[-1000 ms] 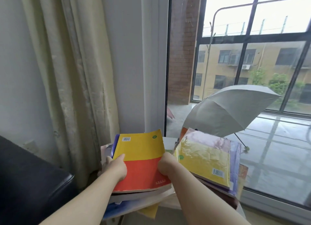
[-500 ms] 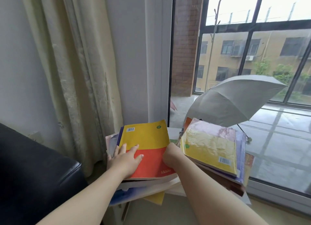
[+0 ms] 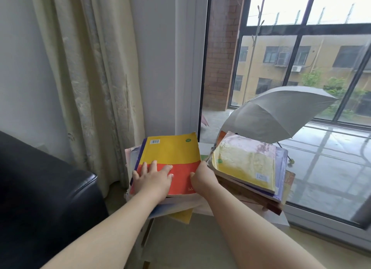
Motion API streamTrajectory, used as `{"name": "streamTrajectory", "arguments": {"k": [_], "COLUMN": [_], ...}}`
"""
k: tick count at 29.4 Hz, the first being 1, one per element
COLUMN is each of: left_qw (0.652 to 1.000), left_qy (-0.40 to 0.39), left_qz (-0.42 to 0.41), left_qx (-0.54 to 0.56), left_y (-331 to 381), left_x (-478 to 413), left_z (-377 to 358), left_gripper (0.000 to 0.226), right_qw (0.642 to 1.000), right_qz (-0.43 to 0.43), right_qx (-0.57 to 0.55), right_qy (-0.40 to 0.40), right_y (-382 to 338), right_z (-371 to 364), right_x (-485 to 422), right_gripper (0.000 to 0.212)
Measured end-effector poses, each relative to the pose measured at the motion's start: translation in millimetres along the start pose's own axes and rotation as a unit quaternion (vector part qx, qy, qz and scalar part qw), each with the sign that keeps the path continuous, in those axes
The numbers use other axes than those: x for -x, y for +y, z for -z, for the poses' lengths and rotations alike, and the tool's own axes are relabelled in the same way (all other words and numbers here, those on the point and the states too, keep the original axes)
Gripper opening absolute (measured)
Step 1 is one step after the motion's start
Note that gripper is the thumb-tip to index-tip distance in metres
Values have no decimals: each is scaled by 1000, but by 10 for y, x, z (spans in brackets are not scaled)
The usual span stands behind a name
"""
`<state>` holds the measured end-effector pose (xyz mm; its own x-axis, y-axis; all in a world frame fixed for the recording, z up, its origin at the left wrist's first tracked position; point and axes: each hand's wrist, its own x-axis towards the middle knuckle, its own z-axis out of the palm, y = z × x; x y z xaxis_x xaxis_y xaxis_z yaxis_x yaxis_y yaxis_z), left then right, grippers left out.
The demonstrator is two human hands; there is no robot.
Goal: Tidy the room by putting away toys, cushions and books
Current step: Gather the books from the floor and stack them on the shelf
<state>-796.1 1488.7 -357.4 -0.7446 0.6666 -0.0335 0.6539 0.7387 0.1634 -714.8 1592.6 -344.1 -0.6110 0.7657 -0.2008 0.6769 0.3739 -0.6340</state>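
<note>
I have the left hand (image 3: 153, 181) lying flat and released on the yellow-and-red book (image 3: 172, 154), fingers straight and spread over its red lower half. The book tops an untidy pile (image 3: 180, 203) directly under that palm. My right hand (image 3: 202, 178) grasps the same book's right edge, thumb on the cover, the fingers tucked out of sight below. Just right of this hand, touching its back, a second pile leans, topped by a pale yellow book (image 3: 245, 164). Left of the left hand I see a black sofa (image 3: 40, 188); beyond it hangs a cream curtain (image 3: 90, 77).
</note>
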Motion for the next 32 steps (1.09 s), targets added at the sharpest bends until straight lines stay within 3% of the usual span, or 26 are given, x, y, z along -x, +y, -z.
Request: {"name": "streamTrajectory", "arguments": {"k": [2,4,6,9,12,15,22,28,32], "left_qw": [1000,1000,1000,997,986,987,990,983,985], "left_qy": [6,3,-6,-48,-87,-53,-29,-67,-44], "left_qz": [-14,-20,-18,-64,-124,-133,-112,-153,-157], "left_qx": [-5,-7,-12,-22,-76,-74,-77,-69,-57], "left_y": [19,-16,-7,199,359,330,334,274,195], "left_x": [40,61,85,156,221,137,104,40,119], "left_z": [-45,-52,-28,-13,-83,-55,-132,-22,-72], "left_gripper": [43,44,52,88,105,95,87,72,64], "right_qw": [1000,999,990,950,963,962,932,921,921], "right_qz": [3,37,77,115,44,5,81,128,141], "right_qx": [4,36,78,170,227,263,315,298,286], "right_qy": [-11,5,90,235,137,75,163,216,226], "right_y": [47,96,152,320,577,841,1002,996,1023], "right_z": [-4,42,140,319,472,490,409,447,452], "right_x": [27,83,167,219,156,91,149,187,251], "right_gripper": [44,27,21,27,55,65,51,19,19]}}
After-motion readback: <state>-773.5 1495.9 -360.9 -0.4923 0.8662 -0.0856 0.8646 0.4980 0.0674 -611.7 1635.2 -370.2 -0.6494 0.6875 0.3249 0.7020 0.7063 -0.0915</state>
